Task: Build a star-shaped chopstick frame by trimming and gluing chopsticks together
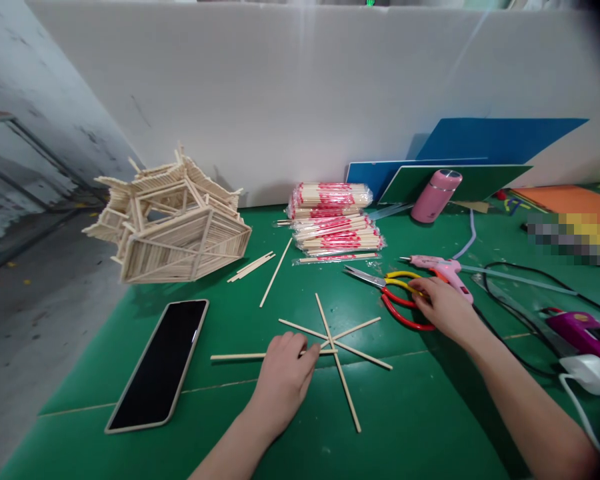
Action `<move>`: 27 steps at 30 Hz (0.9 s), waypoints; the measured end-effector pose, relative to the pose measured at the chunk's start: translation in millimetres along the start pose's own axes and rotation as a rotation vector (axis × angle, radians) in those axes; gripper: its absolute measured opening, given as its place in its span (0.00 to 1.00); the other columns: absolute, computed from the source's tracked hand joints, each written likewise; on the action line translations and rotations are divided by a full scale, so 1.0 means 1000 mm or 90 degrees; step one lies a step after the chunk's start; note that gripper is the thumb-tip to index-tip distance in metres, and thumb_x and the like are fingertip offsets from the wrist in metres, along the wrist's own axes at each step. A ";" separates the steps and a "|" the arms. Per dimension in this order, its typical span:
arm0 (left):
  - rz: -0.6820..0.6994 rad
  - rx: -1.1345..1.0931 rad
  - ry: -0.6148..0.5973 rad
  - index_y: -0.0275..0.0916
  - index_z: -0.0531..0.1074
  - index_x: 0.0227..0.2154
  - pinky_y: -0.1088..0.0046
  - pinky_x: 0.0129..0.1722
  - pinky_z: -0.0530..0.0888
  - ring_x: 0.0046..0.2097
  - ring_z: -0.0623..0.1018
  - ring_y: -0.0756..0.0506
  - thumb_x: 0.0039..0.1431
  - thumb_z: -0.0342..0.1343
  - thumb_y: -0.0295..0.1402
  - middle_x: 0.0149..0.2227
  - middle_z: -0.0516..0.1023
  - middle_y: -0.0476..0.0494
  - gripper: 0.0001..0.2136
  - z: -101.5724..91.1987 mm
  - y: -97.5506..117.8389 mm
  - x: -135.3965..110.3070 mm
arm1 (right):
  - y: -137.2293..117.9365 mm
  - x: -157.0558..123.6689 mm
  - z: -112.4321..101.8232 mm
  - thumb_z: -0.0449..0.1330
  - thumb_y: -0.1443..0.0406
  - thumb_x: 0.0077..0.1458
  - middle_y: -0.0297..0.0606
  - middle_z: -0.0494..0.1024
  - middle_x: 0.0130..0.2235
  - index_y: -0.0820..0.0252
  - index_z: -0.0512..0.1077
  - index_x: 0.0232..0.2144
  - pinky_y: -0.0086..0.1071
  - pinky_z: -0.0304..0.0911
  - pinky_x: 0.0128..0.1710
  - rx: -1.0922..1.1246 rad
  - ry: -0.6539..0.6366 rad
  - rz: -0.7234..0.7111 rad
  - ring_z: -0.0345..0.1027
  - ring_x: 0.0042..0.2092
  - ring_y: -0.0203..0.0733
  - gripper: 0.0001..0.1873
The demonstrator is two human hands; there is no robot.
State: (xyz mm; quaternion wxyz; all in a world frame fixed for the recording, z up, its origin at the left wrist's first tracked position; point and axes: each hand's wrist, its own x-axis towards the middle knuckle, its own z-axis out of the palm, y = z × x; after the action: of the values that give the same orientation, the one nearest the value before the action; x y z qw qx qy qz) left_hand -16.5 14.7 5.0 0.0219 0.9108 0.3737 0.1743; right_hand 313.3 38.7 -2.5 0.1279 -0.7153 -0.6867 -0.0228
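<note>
Left grip [287, 367] is pinching a stick [237, 357] near mid-length, sensibly: it's looking light, stiff, snappable; right grip [443, 308] is clasping scissors [383, 283].

light even, fairly bright | pale glare streaks, white panel [260, 87] | soft shadow, green table [405, 420] | upper-right corner dark | pixelated patch right

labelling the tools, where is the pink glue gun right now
In the head view, the pink glue gun lies right of centre on the green table, between the right hand and the pink bottle.
</note>
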 end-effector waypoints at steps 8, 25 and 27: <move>-0.031 0.009 -0.003 0.38 0.70 0.33 0.70 0.29 0.58 0.30 0.65 0.47 0.58 0.42 0.29 0.26 0.67 0.45 0.11 -0.001 0.002 0.001 | -0.001 0.010 0.003 0.52 0.63 0.50 0.38 0.72 0.31 0.57 0.70 0.30 0.29 0.55 0.25 -0.037 -0.027 0.018 0.66 0.33 0.42 0.08; 0.093 0.115 -0.023 0.39 0.68 0.40 0.66 0.36 0.56 0.31 0.65 0.48 0.58 0.44 0.26 0.27 0.70 0.47 0.11 -0.003 -0.007 0.009 | -0.007 0.003 0.005 0.50 0.64 0.52 0.39 0.72 0.33 0.59 0.67 0.33 0.28 0.53 0.22 -0.032 -0.010 0.060 0.66 0.33 0.41 0.08; 0.132 0.105 -0.064 0.39 0.65 0.44 0.65 0.37 0.57 0.32 0.66 0.47 0.57 0.42 0.23 0.28 0.70 0.47 0.14 -0.004 -0.011 0.010 | -0.006 0.003 0.006 0.50 0.64 0.51 0.38 0.72 0.33 0.59 0.68 0.32 0.28 0.53 0.22 -0.028 -0.007 0.060 0.66 0.34 0.41 0.08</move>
State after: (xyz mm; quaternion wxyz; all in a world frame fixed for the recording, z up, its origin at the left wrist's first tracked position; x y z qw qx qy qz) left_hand -19.2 29.0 9.8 -0.0525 0.9508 0.2892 0.0982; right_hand 306.3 42.9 -6.3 0.1091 -0.7494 -0.6525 -0.0280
